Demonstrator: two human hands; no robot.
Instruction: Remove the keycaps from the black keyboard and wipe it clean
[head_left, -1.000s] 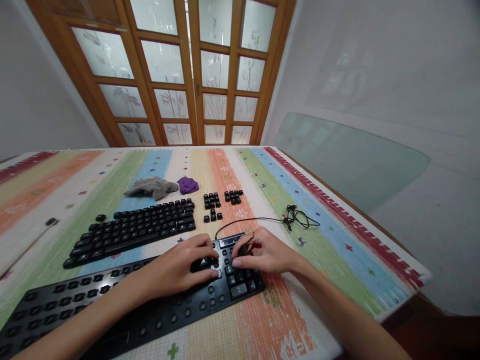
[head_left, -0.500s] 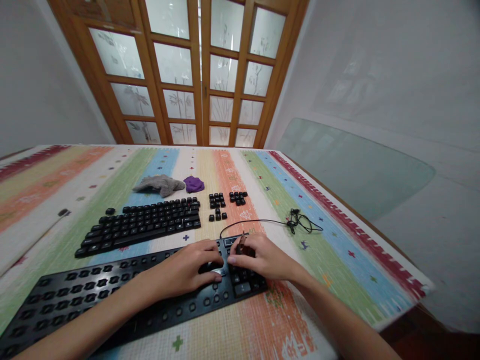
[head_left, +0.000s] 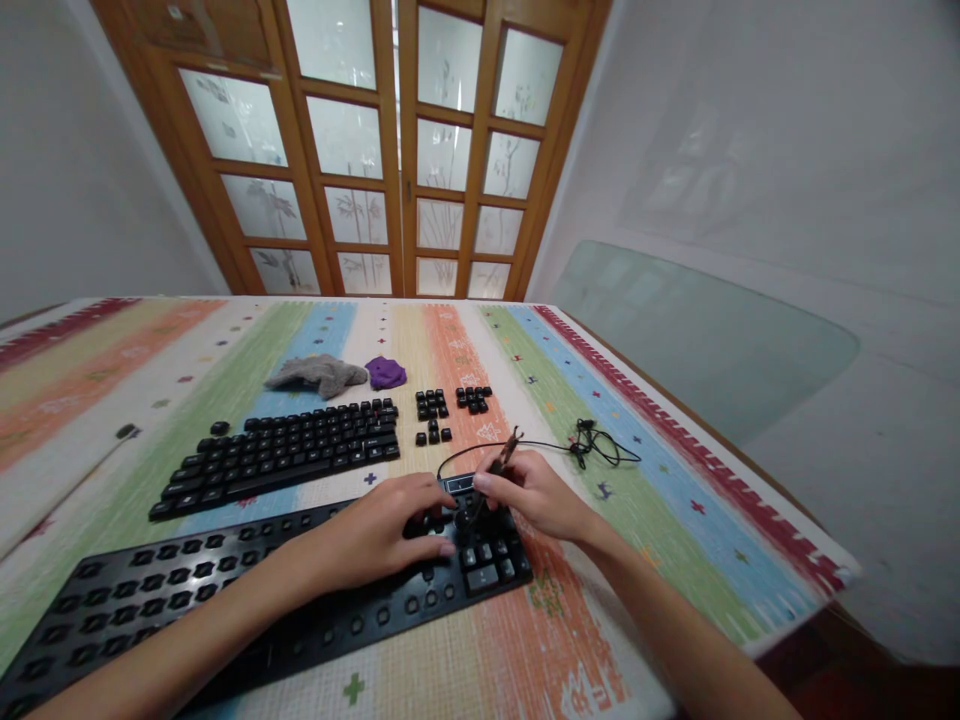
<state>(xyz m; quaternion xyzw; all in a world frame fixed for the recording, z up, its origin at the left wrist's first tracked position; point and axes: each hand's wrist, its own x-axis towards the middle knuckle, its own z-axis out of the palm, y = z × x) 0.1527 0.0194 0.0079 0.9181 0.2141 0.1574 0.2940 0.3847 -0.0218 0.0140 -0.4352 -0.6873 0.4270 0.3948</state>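
Here, the right grip (head_left: 531, 492) clamps a slender tool (head_left: 511, 446) over the glossy, socketed keyboard (head_left: 397, 597), left grip (head_left: 390, 525) parted.

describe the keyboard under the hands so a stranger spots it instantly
Start with the striped tablecloth. At its near side, beneath the left hand and right hand, lies a long black keyboard. Most of its key positions are bare, with a few number-pad keycaps at the right end, unlike the densely packed black keycaps laid out beyond it.

Two hands (head_left: 401, 520) (head_left: 538, 492), one keyboard (head_left: 337, 618), cloths (head_left: 319, 375) (head_left: 385, 373) (two)
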